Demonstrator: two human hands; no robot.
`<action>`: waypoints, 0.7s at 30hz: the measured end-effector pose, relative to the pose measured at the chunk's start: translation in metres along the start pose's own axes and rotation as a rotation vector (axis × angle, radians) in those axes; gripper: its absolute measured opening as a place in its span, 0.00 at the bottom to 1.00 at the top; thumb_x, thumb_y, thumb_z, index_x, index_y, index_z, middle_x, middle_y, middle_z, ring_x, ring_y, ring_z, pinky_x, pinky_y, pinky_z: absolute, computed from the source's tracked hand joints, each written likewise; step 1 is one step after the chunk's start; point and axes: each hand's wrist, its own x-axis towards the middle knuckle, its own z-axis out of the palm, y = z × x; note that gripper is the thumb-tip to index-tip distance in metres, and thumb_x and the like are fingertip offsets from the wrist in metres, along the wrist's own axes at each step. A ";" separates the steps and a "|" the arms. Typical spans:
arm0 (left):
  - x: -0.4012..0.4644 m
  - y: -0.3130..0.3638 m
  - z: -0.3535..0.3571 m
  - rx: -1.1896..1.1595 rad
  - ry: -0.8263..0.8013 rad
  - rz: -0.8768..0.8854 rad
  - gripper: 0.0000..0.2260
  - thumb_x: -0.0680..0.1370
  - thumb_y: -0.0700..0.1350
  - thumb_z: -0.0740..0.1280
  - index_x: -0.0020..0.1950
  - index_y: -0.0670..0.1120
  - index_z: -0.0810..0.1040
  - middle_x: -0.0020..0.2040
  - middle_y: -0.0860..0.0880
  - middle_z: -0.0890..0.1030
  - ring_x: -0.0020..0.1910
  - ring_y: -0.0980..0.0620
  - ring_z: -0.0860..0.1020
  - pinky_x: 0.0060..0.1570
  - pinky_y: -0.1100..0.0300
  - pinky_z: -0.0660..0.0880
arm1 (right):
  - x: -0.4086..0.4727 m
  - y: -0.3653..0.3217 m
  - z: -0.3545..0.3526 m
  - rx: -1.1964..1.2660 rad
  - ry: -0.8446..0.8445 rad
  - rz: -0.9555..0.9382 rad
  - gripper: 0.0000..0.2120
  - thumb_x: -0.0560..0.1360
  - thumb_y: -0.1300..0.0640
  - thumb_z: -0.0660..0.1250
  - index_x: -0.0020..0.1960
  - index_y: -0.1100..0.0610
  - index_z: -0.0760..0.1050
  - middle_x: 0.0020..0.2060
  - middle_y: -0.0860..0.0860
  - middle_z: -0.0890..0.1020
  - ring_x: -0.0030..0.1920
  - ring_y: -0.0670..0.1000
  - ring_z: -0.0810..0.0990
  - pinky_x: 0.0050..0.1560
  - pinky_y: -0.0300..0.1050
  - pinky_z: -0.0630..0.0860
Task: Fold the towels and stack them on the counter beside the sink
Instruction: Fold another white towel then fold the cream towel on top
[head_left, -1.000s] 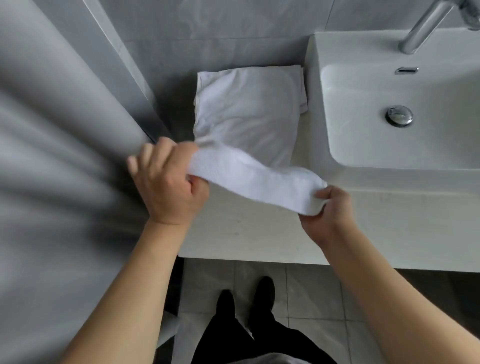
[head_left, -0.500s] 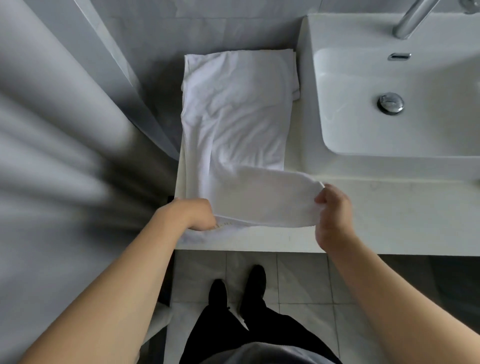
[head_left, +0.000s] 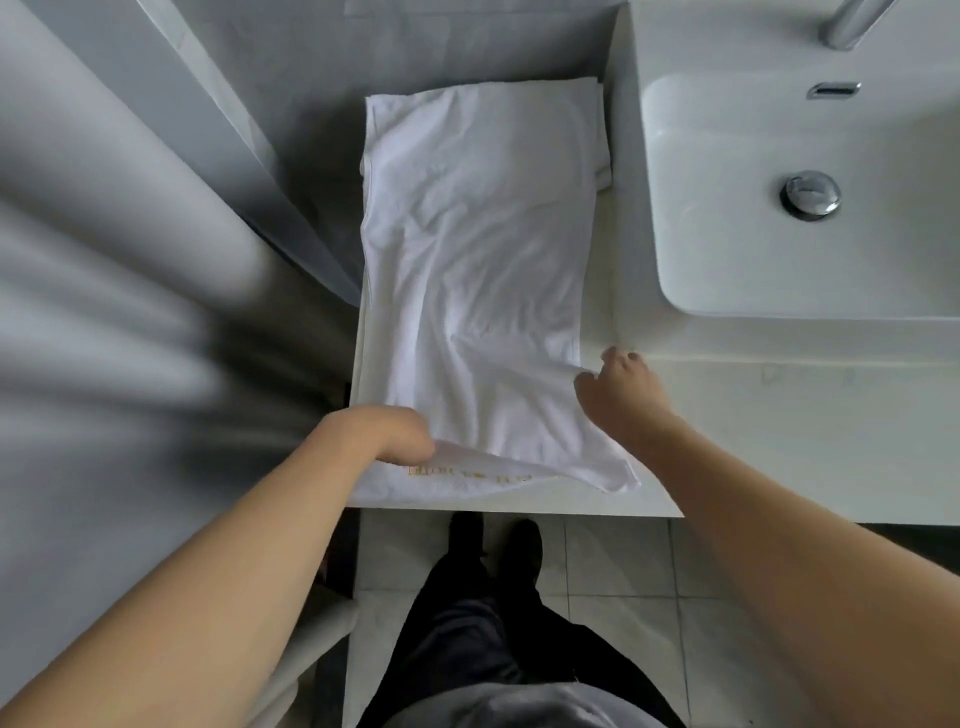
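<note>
White terry towel lies lengthwise along the tabletop's left edge, beside the sink. Left hand pinches its near-left corner; right hand, fingers loosely curled, touches its right edge. Uneven pulling could skew the fold.

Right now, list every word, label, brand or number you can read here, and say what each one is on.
Nothing here can be read.
Gold lettering along the near hem of the white towel, beside the left hand: too blurred to make out.
Sink, faucet and counter: no markings visible.
</note>
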 end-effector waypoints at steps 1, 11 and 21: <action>0.004 -0.006 -0.009 -0.121 0.046 0.023 0.14 0.77 0.44 0.57 0.58 0.42 0.78 0.53 0.47 0.78 0.47 0.49 0.76 0.47 0.57 0.73 | 0.016 -0.013 -0.003 0.007 0.030 -0.062 0.19 0.76 0.57 0.58 0.67 0.60 0.67 0.62 0.63 0.72 0.63 0.65 0.72 0.61 0.51 0.69; 0.070 -0.051 -0.091 -0.936 0.798 -0.221 0.11 0.81 0.44 0.58 0.60 0.41 0.73 0.55 0.44 0.78 0.46 0.46 0.77 0.39 0.54 0.72 | 0.113 -0.074 -0.001 -0.409 -0.052 -0.092 0.31 0.77 0.62 0.59 0.76 0.57 0.50 0.61 0.62 0.72 0.60 0.64 0.76 0.56 0.54 0.73; 0.078 -0.051 -0.103 -0.730 0.928 -0.330 0.08 0.80 0.42 0.64 0.56 0.42 0.70 0.54 0.42 0.77 0.47 0.43 0.76 0.44 0.48 0.74 | 0.108 -0.080 -0.037 -1.522 0.057 -0.317 0.22 0.78 0.56 0.55 0.71 0.57 0.67 0.65 0.56 0.72 0.66 0.59 0.67 0.67 0.54 0.58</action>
